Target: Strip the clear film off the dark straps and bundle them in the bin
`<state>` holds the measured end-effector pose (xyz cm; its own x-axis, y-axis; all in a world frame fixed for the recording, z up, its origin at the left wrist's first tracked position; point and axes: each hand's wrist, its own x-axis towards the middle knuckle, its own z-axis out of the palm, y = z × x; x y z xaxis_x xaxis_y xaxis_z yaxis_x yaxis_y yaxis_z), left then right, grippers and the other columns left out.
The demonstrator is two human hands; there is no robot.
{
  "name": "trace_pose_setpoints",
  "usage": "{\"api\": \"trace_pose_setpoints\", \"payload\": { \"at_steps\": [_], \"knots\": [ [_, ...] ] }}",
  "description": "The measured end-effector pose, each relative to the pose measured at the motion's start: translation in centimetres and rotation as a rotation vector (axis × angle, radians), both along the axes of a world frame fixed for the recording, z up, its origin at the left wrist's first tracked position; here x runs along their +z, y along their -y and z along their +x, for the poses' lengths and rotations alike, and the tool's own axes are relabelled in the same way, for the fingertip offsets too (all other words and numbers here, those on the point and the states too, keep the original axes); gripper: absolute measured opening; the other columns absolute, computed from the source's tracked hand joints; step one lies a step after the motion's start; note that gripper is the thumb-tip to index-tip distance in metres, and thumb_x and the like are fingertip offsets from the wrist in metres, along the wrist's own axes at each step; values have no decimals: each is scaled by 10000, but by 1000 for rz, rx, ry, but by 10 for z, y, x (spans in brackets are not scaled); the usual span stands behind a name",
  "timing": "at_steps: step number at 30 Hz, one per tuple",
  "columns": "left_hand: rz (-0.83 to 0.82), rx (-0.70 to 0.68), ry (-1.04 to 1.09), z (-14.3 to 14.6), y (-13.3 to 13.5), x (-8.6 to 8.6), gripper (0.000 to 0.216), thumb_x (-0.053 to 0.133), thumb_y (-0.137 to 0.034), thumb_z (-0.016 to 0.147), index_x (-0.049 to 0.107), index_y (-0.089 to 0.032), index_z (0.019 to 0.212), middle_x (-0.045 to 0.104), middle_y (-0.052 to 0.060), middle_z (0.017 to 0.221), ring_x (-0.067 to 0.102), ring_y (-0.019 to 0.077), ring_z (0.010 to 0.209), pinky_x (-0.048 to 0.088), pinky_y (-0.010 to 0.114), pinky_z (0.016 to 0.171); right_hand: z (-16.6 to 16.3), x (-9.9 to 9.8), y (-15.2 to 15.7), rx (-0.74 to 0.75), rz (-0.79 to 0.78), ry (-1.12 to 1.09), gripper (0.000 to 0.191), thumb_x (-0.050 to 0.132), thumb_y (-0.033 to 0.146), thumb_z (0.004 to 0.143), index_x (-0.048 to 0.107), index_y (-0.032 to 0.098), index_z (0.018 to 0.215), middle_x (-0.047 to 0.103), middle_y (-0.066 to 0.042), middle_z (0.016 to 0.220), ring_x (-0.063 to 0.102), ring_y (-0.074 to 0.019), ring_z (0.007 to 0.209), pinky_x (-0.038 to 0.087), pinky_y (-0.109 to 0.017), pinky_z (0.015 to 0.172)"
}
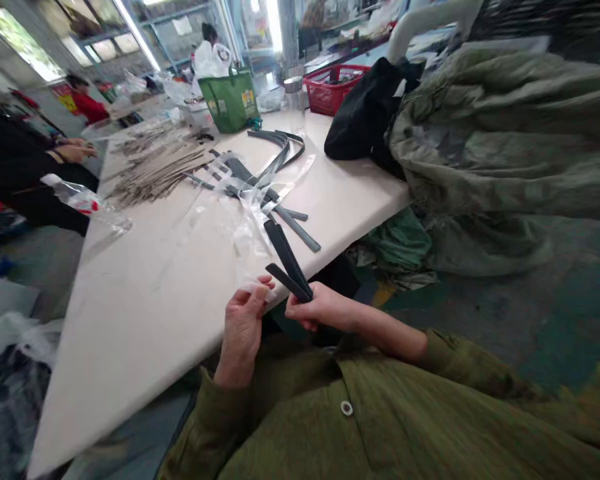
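Several dark, flat strips (pixel 287 257) are gripped near their lower ends by my right hand (pixel 323 308), just off the table's near edge. My left hand (pixel 247 320) pinches a piece of thin, whitish translucent plastic (pixel 251 287) between thumb and fingers, a short way left of the strips. Beyond my hands, more dark strips (pixel 297 227) lie in a loose heap on the white table (pixel 180 280), some of them curved. Crumpled clear plastic (pixel 247 237) lies among and in front of them.
A plastic bottle (pixel 85 200) lies at the table's left edge, beside a co-worker's hands (pixel 75 150). Thin brownish strips (pixel 155 173) spread behind. Farther back stand a green bag (pixel 229 103), a clear jar (pixel 294 103), a red basket (pixel 325 90) and a black bag (pixel 363 113). A large sack (pixel 505 147) stands right.
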<state>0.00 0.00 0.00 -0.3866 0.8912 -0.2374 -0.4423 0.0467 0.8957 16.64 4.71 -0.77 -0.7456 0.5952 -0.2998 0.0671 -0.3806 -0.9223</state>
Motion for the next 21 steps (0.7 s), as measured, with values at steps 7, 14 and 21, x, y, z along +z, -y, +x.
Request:
{"api": "trace_pose_setpoints", "payload": {
  "at_steps": [7, 14, 21],
  "knots": [
    [9, -46, -7, 0, -3, -3, 241, 880, -299, 585, 713, -149, 674, 732, 13, 757, 643, 104, 690, 516, 211, 692, -9, -13, 9, 12, 13, 69, 361, 752, 457, 708, 569, 146, 690, 528, 51, 479, 453, -62, 410, 388, -168, 397],
    [-54, 24, 262, 1, -4, -1, 364, 932, -285, 490, 646, -131, 653, 712, 3, 704, 646, 100, 622, 560, 211, 622, 9, -13, 21, -5, 64, -48, 588, 488, 700, 864, 599, 139, 1000, 627, 3, 651, 472, -60, 401, 376, -170, 377],
    [-127, 53, 428, 3, -8, -1, 291, 889, -273, 604, 677, -144, 756, 742, 16, 798, 696, 133, 697, 589, 229, 621, 33, -8, 34, -67, 303, 131, 373, 450, 476, 963, 590, 141, 881, 597, 12, 615, 475, -59, 418, 374, -161, 399]
  ]
}}
